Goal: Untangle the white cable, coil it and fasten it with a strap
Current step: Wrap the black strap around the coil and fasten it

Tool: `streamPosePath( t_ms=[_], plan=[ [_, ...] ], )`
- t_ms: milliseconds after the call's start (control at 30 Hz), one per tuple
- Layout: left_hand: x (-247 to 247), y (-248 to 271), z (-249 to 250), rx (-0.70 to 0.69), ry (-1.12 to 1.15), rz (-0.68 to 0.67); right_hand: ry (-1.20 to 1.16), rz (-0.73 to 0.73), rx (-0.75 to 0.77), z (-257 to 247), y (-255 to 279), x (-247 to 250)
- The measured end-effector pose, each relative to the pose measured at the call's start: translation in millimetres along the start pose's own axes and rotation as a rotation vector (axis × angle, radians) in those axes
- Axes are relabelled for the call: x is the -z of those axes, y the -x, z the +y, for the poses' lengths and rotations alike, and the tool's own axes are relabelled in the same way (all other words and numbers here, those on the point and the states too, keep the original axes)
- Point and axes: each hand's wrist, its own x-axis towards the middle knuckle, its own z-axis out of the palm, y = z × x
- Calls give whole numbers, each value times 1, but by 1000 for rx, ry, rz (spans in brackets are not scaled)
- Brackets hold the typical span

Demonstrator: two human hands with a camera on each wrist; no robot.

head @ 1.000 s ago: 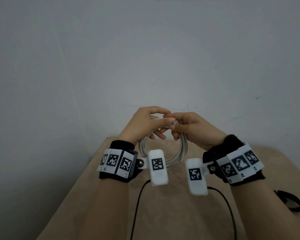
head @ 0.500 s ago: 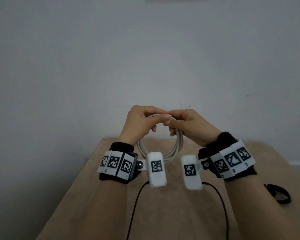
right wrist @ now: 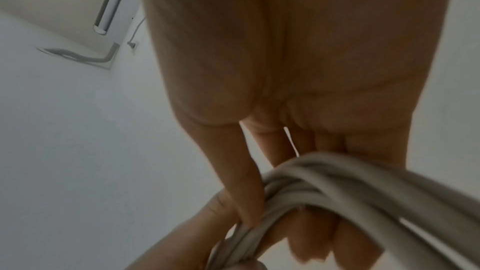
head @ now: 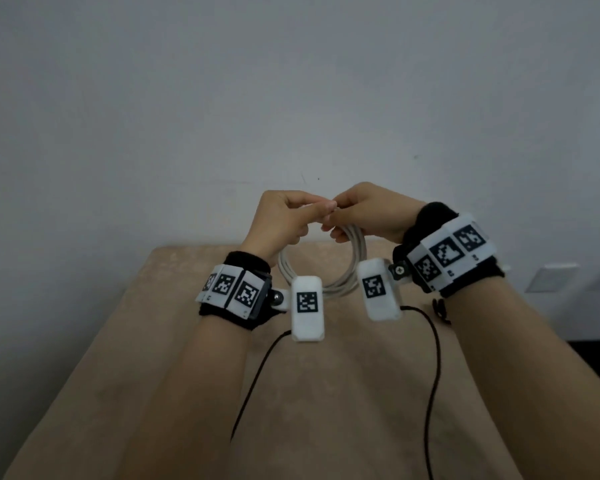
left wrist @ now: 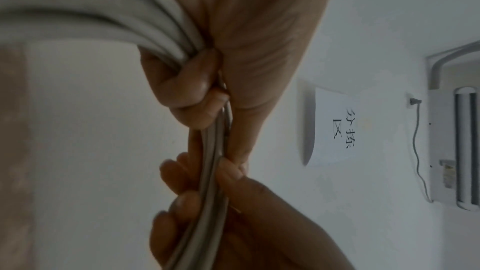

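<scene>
I see the white cable (head: 321, 268) coiled, hanging above the table (head: 174, 327); I judge it light, springy, liable to unwind; left hand (head: 280, 221) and right hand (head: 371, 216) both pinch its top; hold there, all loops together.

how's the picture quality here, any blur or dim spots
Head view: dim, even light, edges bowed; white cable fairly sharp. Left wrist view: near strands blurred, left hand in shade. Right wrist view: right hand soft, dark against the pale wall.
</scene>
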Motion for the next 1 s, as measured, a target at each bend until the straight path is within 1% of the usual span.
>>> streamPosePath(
  t_ms=[67,100,167,233,267,333,433,500,567,600,700,733,767,800,833,867,900,967,1000],
  plan=[
    [-19,1,1,53,-4,-18,-36,49,-20,5,20,11],
    [-28,2,2,74,-11,-35,-109,92,-23,8,30,16],
    [-44,3,2,101,-42,-67,-218,215,-73,12,45,29],
    [-58,7,2,123,-71,-84,-124,343,-216,20,53,40],
    [-63,8,2,135,-75,-86,-45,372,-299,23,54,44],
    [-71,12,2,163,-40,-89,82,349,-438,29,57,46],
    [-77,15,2,183,5,-82,211,236,-562,42,56,44],
    [-78,17,2,192,1,-75,294,192,-602,49,56,39],
    [-78,18,2,198,-10,-74,432,166,-634,58,55,33],
    [-77,19,1,200,-16,-74,524,144,-634,65,54,31],
    [-68,22,-2,208,-22,-60,855,12,-635,90,47,23],
    [-65,22,-2,212,-25,-54,906,4,-635,95,45,22],
    [-61,22,-3,214,-29,-48,866,-14,-639,91,44,20],
    [-56,22,-2,213,-32,-41,745,-19,-621,86,43,18],
    [-51,22,-2,210,-33,-34,631,-7,-605,82,41,16],
    [-46,22,-1,205,-34,-26,539,37,-585,75,40,14],
    [-40,22,-1,202,-29,-16,505,77,-578,66,39,12],
    [-29,23,0,193,-9,-1,547,113,-557,59,36,11],
    [-23,25,0,189,-1,4,491,120,-530,55,32,11]
  ],
)
